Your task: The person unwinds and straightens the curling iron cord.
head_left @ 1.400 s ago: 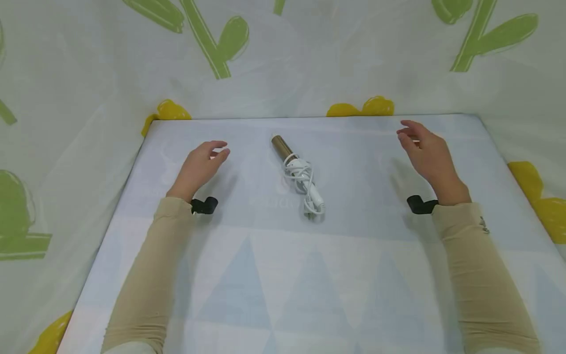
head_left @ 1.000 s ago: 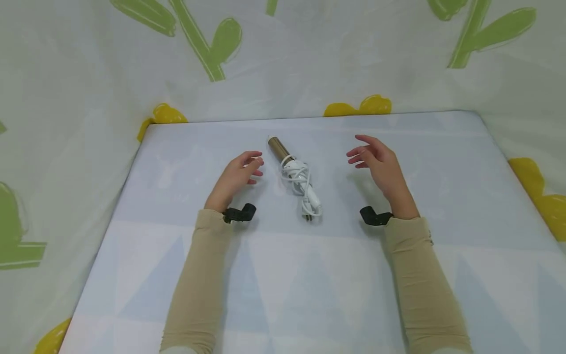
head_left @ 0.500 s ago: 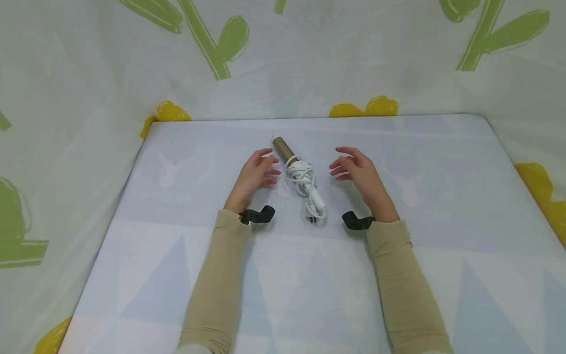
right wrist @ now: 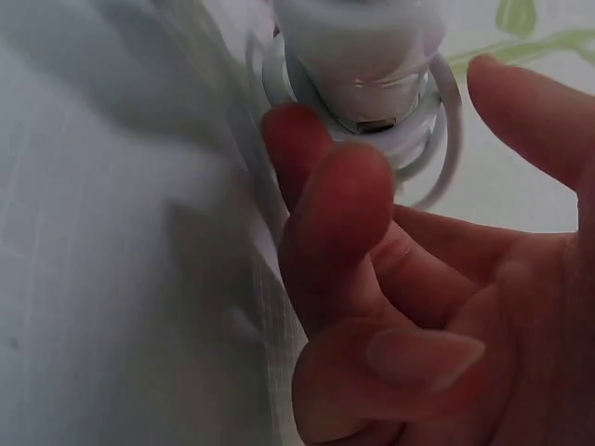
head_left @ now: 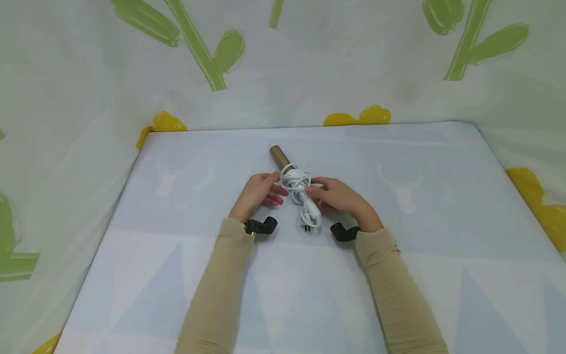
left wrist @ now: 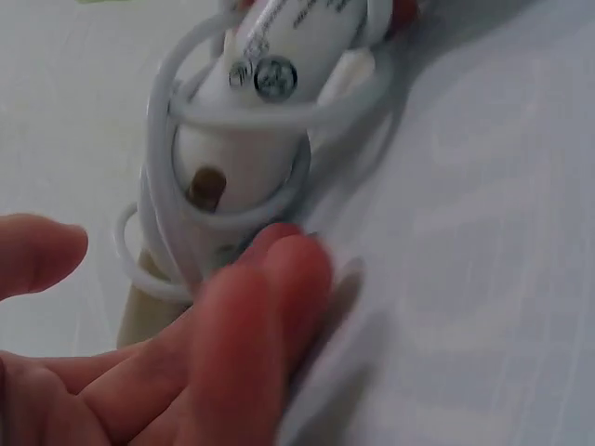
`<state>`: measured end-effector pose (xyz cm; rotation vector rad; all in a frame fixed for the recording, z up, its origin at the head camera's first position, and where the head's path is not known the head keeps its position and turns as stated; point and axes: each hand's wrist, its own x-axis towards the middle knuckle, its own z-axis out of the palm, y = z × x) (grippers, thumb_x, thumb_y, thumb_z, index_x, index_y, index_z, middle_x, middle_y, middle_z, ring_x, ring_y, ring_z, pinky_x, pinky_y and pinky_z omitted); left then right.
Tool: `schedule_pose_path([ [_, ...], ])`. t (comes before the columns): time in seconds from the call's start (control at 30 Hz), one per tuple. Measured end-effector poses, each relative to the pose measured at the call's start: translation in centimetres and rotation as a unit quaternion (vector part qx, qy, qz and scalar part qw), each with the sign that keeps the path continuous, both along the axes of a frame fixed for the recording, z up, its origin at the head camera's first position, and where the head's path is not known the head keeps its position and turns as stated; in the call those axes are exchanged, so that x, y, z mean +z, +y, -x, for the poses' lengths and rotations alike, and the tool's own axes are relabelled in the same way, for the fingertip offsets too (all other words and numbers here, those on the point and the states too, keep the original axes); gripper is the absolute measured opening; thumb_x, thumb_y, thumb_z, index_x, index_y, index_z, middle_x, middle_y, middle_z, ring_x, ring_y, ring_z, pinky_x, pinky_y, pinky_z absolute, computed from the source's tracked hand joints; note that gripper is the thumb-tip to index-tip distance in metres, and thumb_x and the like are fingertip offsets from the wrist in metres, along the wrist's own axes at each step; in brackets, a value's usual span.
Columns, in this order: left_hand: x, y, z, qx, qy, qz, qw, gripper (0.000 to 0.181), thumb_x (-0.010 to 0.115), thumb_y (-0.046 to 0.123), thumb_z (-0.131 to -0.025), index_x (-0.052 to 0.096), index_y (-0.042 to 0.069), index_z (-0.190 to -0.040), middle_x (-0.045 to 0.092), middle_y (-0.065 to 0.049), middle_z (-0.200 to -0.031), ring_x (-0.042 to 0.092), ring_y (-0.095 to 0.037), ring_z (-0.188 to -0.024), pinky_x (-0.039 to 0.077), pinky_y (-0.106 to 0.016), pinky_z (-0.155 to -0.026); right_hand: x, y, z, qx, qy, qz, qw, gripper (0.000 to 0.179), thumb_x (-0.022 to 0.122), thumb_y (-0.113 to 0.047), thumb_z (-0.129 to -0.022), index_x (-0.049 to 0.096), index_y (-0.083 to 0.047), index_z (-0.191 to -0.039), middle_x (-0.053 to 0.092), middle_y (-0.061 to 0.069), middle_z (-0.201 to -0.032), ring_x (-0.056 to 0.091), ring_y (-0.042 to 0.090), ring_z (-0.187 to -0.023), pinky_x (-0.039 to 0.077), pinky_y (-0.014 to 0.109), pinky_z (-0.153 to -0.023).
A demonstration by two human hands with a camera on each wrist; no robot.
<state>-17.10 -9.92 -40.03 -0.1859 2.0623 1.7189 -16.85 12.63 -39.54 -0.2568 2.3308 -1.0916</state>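
Note:
A curling iron [head_left: 279, 157] with a gold-brown barrel and white handle lies slantwise on the table, its white cord [head_left: 295, 181] wound round the handle. The two-pin plug [head_left: 306, 221] points toward the person. At the left of the cord is my left hand [head_left: 257, 193], thumb raised and fingers slightly bent. In the left wrist view, its fingertips [left wrist: 302, 269] come low beside the handle [left wrist: 244, 149], with the thumb apart. My right hand [head_left: 340, 195] reaches the handle from the right, fingertips at the cord; thumb and fingers stand spread around the handle's end [right wrist: 372, 102] in the right wrist view.
The table [head_left: 398, 295] has a pale cloth with blue triangles. Behind and at the sides hangs a white sheet [head_left: 309, 69] with green and yellow plant prints. Each wrist carries a black camera mount [head_left: 261, 225].
Both hands have moved inward from the table's sides to the curling iron, the right hand farther. The right hand has turned, its fingertips now overlapping the cord. The curling iron lies about where it was.

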Motion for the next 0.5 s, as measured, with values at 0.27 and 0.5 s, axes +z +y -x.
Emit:
schedule_pose_path([
  [0.27,-0.1,0.5,-0.3,-0.016,-0.013,-0.069,0.9974,0.058,0.05,0.041,-0.089,0.035,0.005,-0.133,0.062,-0.017,-0.097,0.064,-0.026,-0.08,0.052,-0.035,-0.07,-0.1,-1.5,-0.4,0.013,0.025,-0.01,0.9996,0.054,0.051,-0.057,-0.081,0.047,-0.016,-0.117,0.058,0.007,-0.07,0.048,0.021,-0.056,0.037,0.029,-0.049],
  [0.5,-0.4,0.7,-0.5,-0.027,-0.008,-0.111,0.9934,0.078,0.054,0.044,-0.086,0.012,0.009,-0.142,0.06,-0.018,-0.103,0.063,-0.026,-0.083,0.051,-0.036,-0.072,-0.2,-1.4,-0.6,0.009,0.028,0.023,0.9993,0.033,0.048,-0.045,-0.088,0.051,-0.016,-0.103,0.058,0.007,-0.073,0.051,0.022,-0.063,0.042,0.031,-0.055],
])
